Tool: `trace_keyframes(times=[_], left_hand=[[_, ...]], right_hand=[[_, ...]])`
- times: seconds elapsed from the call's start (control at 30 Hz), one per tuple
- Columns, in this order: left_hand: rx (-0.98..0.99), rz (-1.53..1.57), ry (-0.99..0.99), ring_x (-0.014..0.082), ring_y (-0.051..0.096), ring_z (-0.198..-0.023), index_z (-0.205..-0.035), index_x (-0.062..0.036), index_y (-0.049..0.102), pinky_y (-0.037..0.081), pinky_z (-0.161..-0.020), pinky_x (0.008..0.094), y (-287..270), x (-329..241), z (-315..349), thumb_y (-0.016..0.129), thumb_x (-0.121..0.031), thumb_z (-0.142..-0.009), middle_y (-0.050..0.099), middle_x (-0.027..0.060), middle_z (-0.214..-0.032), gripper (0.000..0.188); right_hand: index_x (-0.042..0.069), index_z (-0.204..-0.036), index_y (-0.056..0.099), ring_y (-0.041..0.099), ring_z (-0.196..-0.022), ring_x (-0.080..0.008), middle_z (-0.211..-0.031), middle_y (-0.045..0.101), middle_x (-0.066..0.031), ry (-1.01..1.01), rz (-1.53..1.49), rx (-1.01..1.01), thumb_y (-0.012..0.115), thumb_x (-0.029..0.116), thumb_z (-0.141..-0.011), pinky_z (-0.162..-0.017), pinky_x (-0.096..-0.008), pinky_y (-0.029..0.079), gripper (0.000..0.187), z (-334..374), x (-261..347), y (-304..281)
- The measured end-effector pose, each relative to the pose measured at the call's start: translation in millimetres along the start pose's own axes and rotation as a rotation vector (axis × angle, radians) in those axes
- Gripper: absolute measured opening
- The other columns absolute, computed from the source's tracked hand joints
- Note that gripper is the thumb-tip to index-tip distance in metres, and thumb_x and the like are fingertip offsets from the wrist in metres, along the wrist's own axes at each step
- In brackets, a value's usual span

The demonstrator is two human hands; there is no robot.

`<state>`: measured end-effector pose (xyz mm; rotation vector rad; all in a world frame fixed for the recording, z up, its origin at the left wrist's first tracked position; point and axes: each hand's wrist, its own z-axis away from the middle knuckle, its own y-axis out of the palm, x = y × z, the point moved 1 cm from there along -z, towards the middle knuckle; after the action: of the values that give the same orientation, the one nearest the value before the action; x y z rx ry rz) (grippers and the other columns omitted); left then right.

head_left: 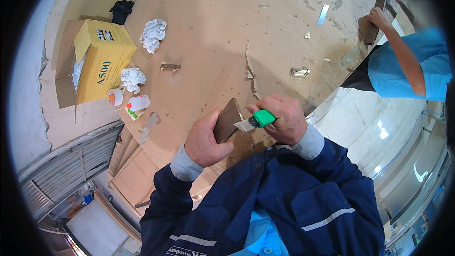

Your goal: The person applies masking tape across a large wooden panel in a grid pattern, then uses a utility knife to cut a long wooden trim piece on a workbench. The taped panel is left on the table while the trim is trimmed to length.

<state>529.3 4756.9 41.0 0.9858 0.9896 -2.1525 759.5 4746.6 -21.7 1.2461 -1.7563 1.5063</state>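
My left hand (204, 138) grips a short brown wooden board (227, 122), tilted up off the table, with the thumb on its near side. Closed around a green-handled knife (263, 118) is my right hand (287, 117). The knife's short, broad metal blade (243, 125) points left and lies against or just in front of the board's right edge; exact contact is hard to tell. Both hands are over the near edge of the paper-covered table (204, 52).
At the left stand a yellow carton (106, 57), crumpled white paper (133, 79) and a white bottle with a red tip (138, 103). A metal strip (323, 14) and scraps (300, 72) lie farther off. At the right, a co-worker's hand (379, 19) holds a brown board (371, 33).
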Motion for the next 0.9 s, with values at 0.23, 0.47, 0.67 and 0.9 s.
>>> trace_keyframes(times=[0.23, 0.47, 0.67, 0.9], left_hand=[[0.002, -0.075, 0.045, 0.0243, 0.059, -0.066, -0.103, 0.0018, 0.059, 0.05, -0.065, 0.0377, 1.0, -3.8, 2.7, 0.071, -0.012, -0.068, 0.056, 0.0175, -0.073, 0.039], [0.007, -0.004, 0.006, 0.028, 0.06, -0.066, -0.105, 0.0023, 0.059, 0.051, -0.067, 0.0376, -3.0, -4.8, 4.5, 0.072, -0.013, -0.067, 0.059, 0.0181, -0.075, 0.043], [0.015, -0.042, 0.017, 0.0242, 0.061, -0.068, -0.106, 0.0025, 0.059, 0.051, -0.068, 0.0368, -1.8, -2.9, 3.0, 0.071, -0.013, -0.068, 0.06, 0.0165, -0.077, 0.042], [0.032, -0.046, -0.043, 0.024, 0.062, -0.072, -0.114, 0.003, 0.061, 0.052, -0.071, 0.0366, -7.7, -3.7, -3.9, 0.069, -0.01, -0.069, 0.06, 0.016, -0.079, 0.048]], right_hand=[[0.007, -0.086, 0.07, 0.064, -0.067, -0.0359, -0.073, 0.064, -0.0132, 0.171, -0.016, 0.035, 0.08, 0.019, -0.091, -0.06, -0.0446, 0.05, 0.017, -10.2, -40.1, 16.6], [0.007, -0.085, 0.07, 0.063, -0.063, -0.0345, -0.07, 0.063, -0.0135, -0.024, -0.06, 0.006, 0.08, 0.019, -0.091, -0.057, -0.0431, 0.049, 0.017, -5.4, -20.4, 5.1], [0.009, -0.082, 0.069, 0.063, -0.062, -0.0353, -0.069, 0.062, -0.0133, -0.062, -0.013, 0.004, 0.079, 0.023, -0.093, -0.053, -0.0437, 0.048, 0.02, -19.2, -17.9, 13.3], [0.01, -0.081, 0.067, 0.064, -0.064, -0.0365, -0.07, 0.063, -0.0139, 0.018, 0.075, -0.017, 0.076, 0.025, -0.095, -0.054, -0.0452, 0.049, 0.023, -19.4, -37.0, 23.8]])
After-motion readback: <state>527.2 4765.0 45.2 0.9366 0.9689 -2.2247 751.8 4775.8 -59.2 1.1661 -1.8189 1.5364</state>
